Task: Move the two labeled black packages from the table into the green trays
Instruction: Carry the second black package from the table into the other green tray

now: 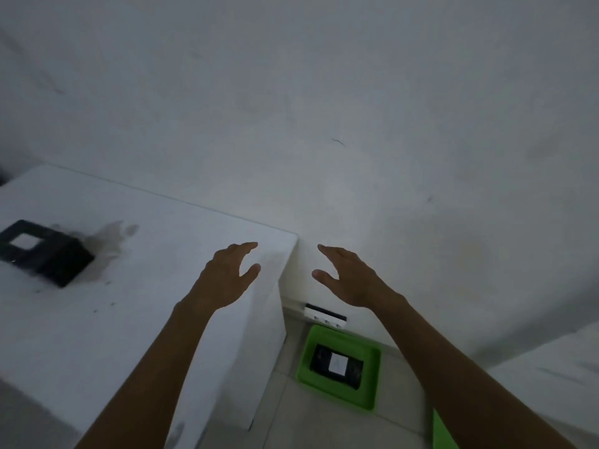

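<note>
Two hands are empty: the left hand (227, 273) and the right hand (348, 277) are held out with fingers spread, palms facing each other, grasping nothing. The left hand is above the right end of the white table (155, 254); the right hand is past its edge. One black package (337, 366) lies in the green tray (369, 393) on the floor, near right. The second black package (45, 252) rests on the table, far left. A sliver of another green tray (442, 432) shows at the bottom. Judged step: half done. Next move calls for reaching left to grasp the remaining package.
</note>
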`<control>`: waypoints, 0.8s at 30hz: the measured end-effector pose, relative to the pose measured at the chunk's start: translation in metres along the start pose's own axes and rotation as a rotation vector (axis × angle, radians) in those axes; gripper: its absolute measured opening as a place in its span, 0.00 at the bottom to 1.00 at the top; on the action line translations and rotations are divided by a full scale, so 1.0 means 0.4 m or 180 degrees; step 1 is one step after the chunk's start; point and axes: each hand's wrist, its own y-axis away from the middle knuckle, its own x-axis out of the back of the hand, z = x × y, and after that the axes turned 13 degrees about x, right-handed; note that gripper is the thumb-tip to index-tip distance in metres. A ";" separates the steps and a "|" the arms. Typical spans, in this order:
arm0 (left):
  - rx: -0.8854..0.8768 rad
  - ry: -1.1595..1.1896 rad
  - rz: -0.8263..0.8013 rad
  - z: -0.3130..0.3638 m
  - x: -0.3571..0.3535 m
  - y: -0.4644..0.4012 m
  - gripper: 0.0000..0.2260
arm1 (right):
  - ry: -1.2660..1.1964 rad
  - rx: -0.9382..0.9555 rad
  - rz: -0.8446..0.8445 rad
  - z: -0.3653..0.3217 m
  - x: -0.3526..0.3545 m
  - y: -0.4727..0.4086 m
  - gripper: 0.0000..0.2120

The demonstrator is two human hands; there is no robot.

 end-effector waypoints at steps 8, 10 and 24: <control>0.0337 0.0146 0.0452 -0.294 0.191 0.145 0.23 | -0.0028 0.0540 -0.0152 -0.306 -0.108 -0.124 0.33; 0.0408 0.0185 0.0502 -0.395 0.235 0.162 0.23 | -0.0030 0.0580 -0.0175 -0.380 -0.159 -0.165 0.33; 0.0826 0.0250 0.0186 -1.083 0.545 0.166 0.23 | -0.0457 0.0163 -0.0447 -0.852 -0.595 -0.462 0.35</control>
